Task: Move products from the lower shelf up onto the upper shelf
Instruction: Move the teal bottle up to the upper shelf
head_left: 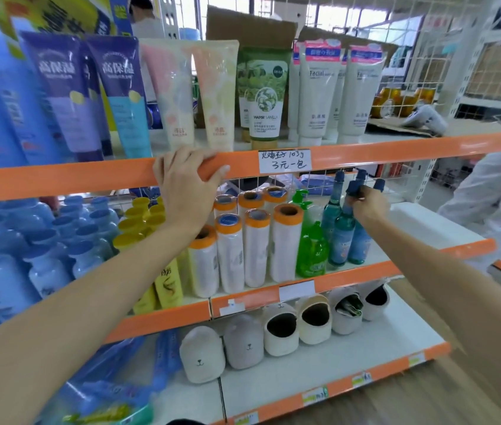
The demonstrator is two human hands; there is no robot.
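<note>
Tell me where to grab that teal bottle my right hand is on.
Grip the teal bottle at its narrow neck below the dark cap, where the right hand pinches it, coming from the front. It stands upright, with neighbours close on both sides.

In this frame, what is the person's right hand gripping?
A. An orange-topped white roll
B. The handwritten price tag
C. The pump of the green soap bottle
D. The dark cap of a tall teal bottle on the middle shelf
D: the right hand is curled round the dark cap of a tall teal bottle standing on the middle shelf, right of the green soap bottle.
</note>
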